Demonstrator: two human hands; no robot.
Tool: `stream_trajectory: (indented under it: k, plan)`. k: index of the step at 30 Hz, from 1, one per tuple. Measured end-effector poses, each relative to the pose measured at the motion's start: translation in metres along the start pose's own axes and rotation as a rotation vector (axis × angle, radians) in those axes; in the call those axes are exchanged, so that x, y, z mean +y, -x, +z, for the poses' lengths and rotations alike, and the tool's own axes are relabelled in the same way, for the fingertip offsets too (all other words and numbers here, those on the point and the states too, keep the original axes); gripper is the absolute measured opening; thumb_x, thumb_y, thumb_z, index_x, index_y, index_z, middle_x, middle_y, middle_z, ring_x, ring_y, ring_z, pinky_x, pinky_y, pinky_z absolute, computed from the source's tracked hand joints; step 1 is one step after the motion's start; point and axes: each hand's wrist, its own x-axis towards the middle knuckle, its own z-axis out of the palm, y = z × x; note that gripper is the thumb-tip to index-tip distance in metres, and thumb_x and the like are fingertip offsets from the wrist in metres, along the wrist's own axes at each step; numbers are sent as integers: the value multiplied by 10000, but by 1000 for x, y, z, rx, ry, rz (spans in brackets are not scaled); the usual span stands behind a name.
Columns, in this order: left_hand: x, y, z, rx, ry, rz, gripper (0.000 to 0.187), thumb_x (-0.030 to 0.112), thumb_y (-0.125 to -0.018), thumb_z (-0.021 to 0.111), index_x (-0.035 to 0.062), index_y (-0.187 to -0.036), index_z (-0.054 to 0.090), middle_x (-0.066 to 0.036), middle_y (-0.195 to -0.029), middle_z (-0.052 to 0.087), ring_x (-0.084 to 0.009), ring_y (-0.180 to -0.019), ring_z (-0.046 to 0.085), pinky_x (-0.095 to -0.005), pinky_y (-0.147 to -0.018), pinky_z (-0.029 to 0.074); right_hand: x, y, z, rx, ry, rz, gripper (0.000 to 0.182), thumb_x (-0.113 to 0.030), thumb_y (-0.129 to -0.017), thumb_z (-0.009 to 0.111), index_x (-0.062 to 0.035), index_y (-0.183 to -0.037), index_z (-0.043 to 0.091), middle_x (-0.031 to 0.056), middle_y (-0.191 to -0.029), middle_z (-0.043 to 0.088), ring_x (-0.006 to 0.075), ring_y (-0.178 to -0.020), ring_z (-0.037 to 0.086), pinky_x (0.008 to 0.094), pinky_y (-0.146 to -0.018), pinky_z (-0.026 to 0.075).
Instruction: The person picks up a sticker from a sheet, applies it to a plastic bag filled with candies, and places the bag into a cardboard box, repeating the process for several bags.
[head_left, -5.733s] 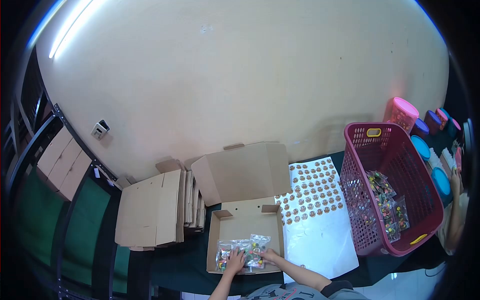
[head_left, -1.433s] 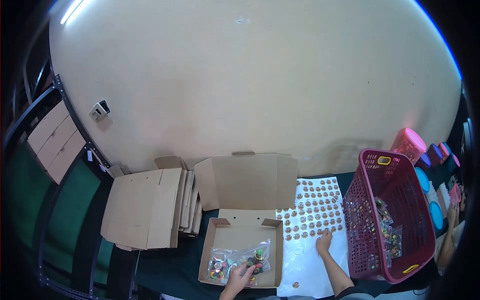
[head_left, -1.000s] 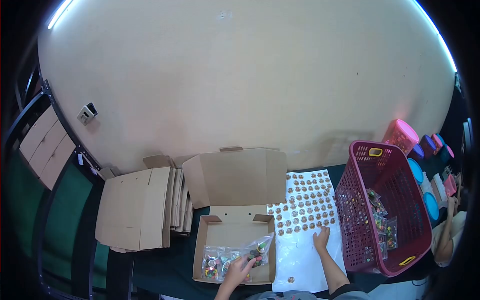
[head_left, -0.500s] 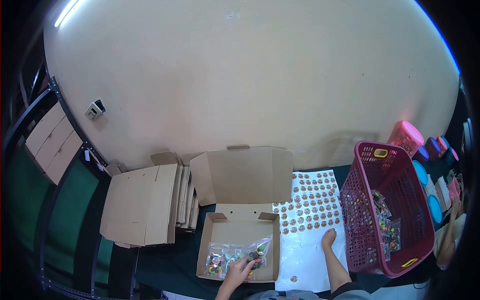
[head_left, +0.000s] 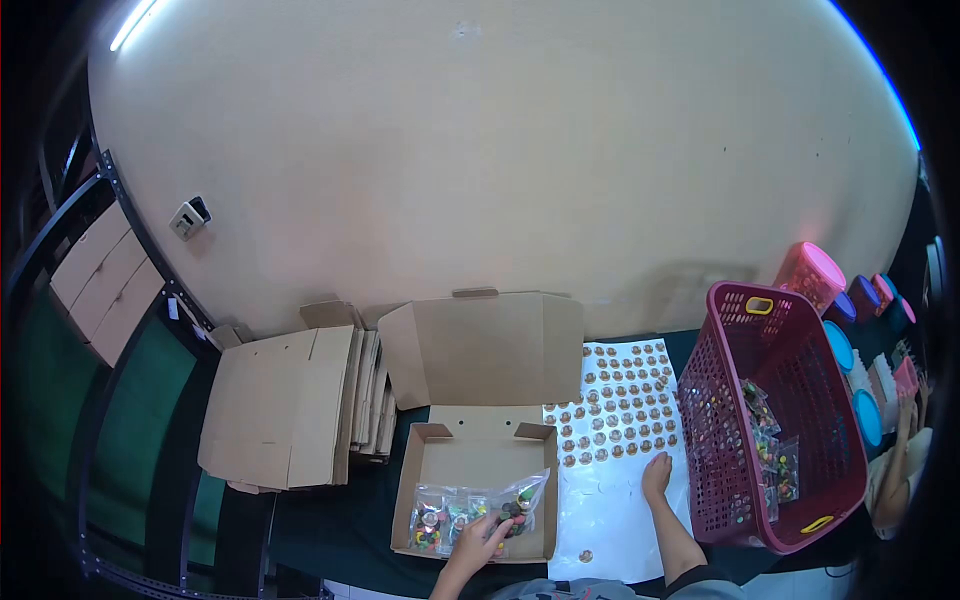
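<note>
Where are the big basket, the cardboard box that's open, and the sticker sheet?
Basket [head_left: 722, 462]: head view, its side wall.
Box [head_left: 478, 350]: head view, its raised lid.
Sheet [head_left: 605, 510]: head view, its bare lower part.

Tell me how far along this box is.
Done: filled clear bags lie along the front of the open box. In hand: the left hand holds one bag; the right hand is at the sheet, its grip unclear. Apparently left: the lid stands open, round stickers line the sheet, and more bags lie in the basket.
</note>
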Motion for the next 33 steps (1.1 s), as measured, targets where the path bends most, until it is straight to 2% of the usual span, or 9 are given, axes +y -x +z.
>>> stream_trajectory:
  k: [5, 9, 11, 16, 19, 23, 29, 30, 33]
  plan:
    - [10, 0, -3, -26, -56, -38, 254, 191, -821, 565, -4, -984, 559, -160, -803, 615, -213, -747, 629, -298, -628, 473, -25, 5, -10, 0, 19, -330, 344, -41, -676, 616, -33, -1001, 501, 152, -1017, 452, 306, -947, 464, 413, -784, 400]
    - [-5, -1, 1, 11, -104, 51, 228, 225, -833, 539, 9, -900, 562, -139, -761, 599, -254, -690, 615, -320, -589, 470, -20, -1, 5, -26, 13, -253, 412, -57, -666, 631, -50, -1055, 494, 141, -1111, 445, 310, -991, 452, 428, -819, 375]
    - [-2, -1, 0, 13, -125, 32, 241, 248, -833, 535, 16, -894, 563, -152, -766, 596, -285, -709, 605, -337, -619, 458, -24, -8, 9, -8, 12, 1, 371, -119, -693, 636, -56, -1030, 495, 110, -1074, 500, 288, -986, 470, 456, -864, 323]
    - [-3, 0, 0, 11, -128, 26, 250, 261, -832, 535, 19, -889, 562, -152, -772, 598, -282, -720, 607, -339, -616, 459, -18, -38, 20, 50, -239, 355, 303, -100, -650, 656, -8, -921, 558, 100, -792, 611, 272, -800, 581, 383, -765, 427]
    - [-7, -1, 0, 3, -123, 15, 255, 261, -835, 535, 19, -912, 560, -152, -770, 597, -278, -721, 612, -337, -610, 465, -7, -48, 36, 127, -356, 407, 180, -53, -633, 638, -4, -799, 594, 125, -802, 624, 260, -779, 600, 333, -707, 463]
    - [2, 0, -1, 11, -47, -44, 247, 237, -842, 534, 15, -948, 558, -136, -799, 598, -219, -719, 625, -298, -548, 500, 23, -56, 62, 122, -708, 485, 188, -21, -649, 599, 38, -828, 607, 141, -830, 621, 225, -744, 594, 313, -705, 466]
    - [4, -1, 3, 4, 178, -98, 246, 207, -855, 518, 0, -984, 550, -75, -812, 595, -121, -675, 602, -236, -462, 503, -4, -38, 5, -344, -1003, 513, 80, -71, -746, 532, -10, -770, 577, 79, -778, 601, 124, -590, 523, 258, -548, 414]
    - [11, -2, 1, 13, 181, -145, 236, 197, -861, 514, -3, -980, 553, -73, -823, 590, -111, -705, 590, -238, -558, 495, -23, -29, -14, -379, -1045, 539, 37, -106, -772, 536, -80, -798, 532, 21, -747, 569, 93, -598, 517, 180, -469, 352]
    - [3, -5, 9, 57, 323, -222, 236, 193, -879, 487, 0, -1004, 538, -49, -876, 573, -94, -749, 559, -239, -699, 476, -85, 0, -62, -506, -1092, 441, 74, -133, -784, 563, -94, -838, 531, 21, -781, 577, 82, -651, 517, 178, -546, 370]
